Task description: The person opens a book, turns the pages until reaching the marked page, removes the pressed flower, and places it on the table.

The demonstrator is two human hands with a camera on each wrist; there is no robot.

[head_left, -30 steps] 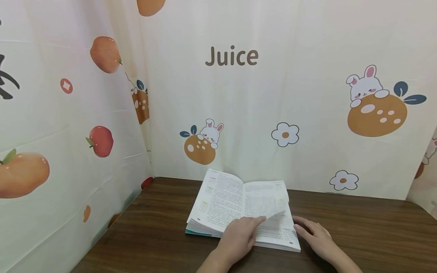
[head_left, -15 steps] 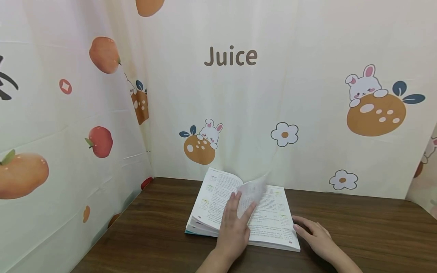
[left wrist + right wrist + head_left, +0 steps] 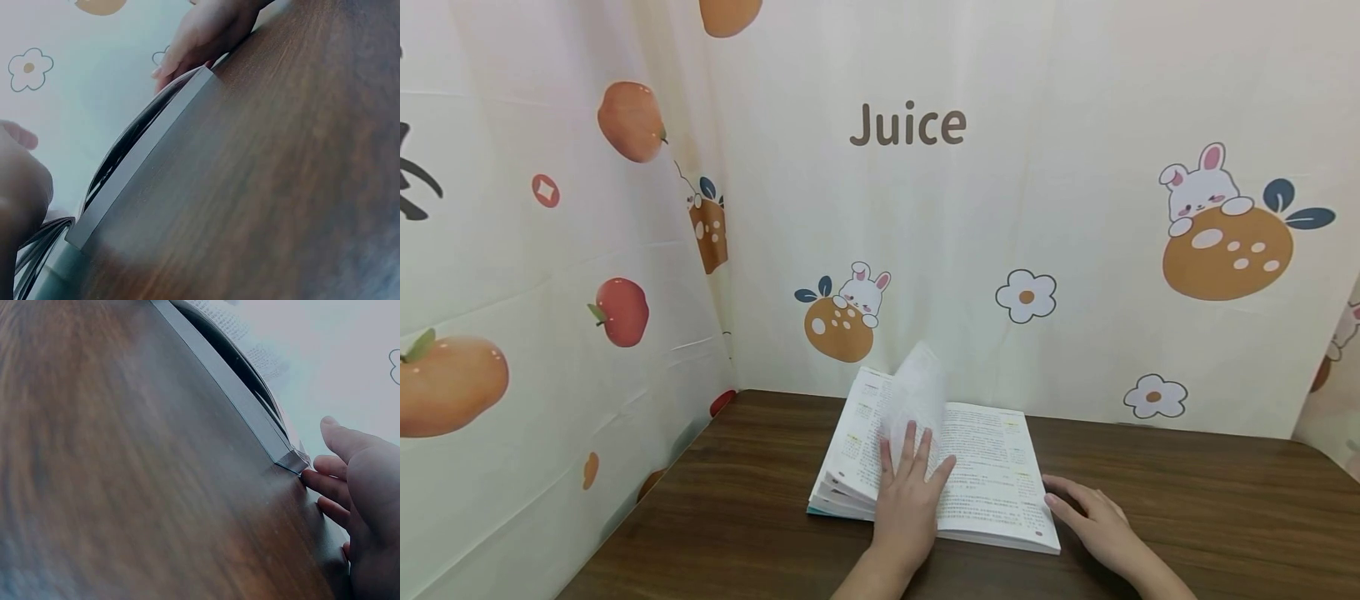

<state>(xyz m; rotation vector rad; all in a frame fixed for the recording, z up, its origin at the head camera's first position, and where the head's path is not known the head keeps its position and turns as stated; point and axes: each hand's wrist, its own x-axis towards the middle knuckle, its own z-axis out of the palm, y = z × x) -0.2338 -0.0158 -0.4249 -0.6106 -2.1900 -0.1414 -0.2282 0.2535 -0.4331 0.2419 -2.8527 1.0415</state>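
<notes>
An open book (image 3: 992,483) with printed white pages lies on the brown wooden table. Near its spine one page (image 3: 917,392) stands raised and curved, leaning over the left side. My left hand (image 3: 908,500) is at the middle of the book, its fingers spread and straight against that page. At the right edge of the book rests my right hand (image 3: 1093,521), fingers loosely extended; in the right wrist view its fingertips (image 3: 309,478) are right at the book's corner. The left wrist view shows the book's lower edge (image 3: 144,150) from table level.
The wooden table (image 3: 1187,483) extends to both sides of the book. Behind it hangs a pale curtain (image 3: 1097,150) printed with fruit, rabbits and flowers, close to the book's far edge. Another curtain stretch (image 3: 550,333) runs along the left side.
The left hand has gone from the right page toward the spine, its fingers opening out. The page has swung up from the right side and over to the left. The right hand has stayed put.
</notes>
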